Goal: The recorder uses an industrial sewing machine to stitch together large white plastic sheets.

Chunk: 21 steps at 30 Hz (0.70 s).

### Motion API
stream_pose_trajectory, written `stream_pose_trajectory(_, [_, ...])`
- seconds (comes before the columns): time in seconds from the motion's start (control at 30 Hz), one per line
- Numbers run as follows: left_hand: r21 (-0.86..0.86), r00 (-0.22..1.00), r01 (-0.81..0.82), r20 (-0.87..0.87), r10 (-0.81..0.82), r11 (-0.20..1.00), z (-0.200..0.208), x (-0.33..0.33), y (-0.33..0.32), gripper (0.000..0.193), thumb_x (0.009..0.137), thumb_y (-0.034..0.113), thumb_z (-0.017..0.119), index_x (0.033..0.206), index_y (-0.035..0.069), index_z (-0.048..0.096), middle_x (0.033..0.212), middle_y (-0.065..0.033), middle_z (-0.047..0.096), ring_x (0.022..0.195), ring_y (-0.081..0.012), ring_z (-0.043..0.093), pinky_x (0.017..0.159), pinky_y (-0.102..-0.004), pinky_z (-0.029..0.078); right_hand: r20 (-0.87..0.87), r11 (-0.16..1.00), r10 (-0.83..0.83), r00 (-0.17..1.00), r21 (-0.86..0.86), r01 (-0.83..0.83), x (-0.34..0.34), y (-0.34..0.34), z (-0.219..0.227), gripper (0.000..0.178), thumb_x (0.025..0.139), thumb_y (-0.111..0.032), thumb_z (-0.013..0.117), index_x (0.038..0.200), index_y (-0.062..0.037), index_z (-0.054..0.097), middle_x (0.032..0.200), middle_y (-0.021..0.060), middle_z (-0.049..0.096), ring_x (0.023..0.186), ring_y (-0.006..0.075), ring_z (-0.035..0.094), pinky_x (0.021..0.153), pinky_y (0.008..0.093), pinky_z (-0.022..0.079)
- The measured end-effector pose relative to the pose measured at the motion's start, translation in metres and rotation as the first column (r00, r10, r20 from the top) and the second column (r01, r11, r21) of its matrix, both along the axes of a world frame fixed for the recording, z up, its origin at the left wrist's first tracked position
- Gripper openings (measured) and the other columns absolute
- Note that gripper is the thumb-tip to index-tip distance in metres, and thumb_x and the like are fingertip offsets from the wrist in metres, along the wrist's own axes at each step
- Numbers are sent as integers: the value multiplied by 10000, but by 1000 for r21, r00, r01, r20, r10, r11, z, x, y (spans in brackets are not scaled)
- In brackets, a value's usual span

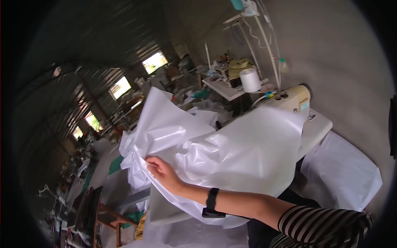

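Observation:
A large glossy white sheet (244,161), plastic-like and creased, spreads across the middle of the head view. My left hand (164,172) pinches its left edge with curled fingers; the fingertips are partly lost in the folds. A black watch is strapped round that wrist, below a striped sleeve. Above the hand, one corner of the sheet stands up in a peak. Its right part bulges up in front of a cream sewing machine (300,101) and covers much of it. My right hand does not show.
A white thread cone (249,80) stands behind the machine, beside a thread stand (264,39). More white sheet material (343,169) hangs at the right by the wall. A wooden stool (112,219) is at lower left. Cluttered worktables recede toward the windows.

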<state>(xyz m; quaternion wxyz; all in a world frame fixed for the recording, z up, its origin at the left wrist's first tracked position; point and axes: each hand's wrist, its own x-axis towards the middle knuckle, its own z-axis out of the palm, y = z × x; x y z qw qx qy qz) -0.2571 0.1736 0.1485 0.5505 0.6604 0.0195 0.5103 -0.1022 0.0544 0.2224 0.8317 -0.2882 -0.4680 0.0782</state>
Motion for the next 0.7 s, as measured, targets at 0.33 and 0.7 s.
stream_pose_trajectory(0.33, [200, 879, -214, -389, 277, 956, -66, -48, -14, 210, 987, 150, 529, 1127, 14, 607, 1156, -150, 668, 1010, -259, 648, 879, -345, 500, 960, 689, 98, 264, -257, 678, 16, -83, -69, 402, 921, -236, 623, 1277, -61, 557, 1307, 136, 552, 1223, 309, 526, 999, 416, 436])
stream_pose_trajectory(0.7, [126, 875, -432, -182, 449, 893, -86, -71, -25, 129, 1002, 168, 509, 1044, 47, 527, 946, -62, 651, 803, -134, 536, 760, -275, 438, 956, 604, 293, 3, -188, 775, 40, -214, -216, 698, 816, -446, 702, 1407, -149, 478, 1483, 80, 415, 1406, 253, 348, 1114, 508, 321])
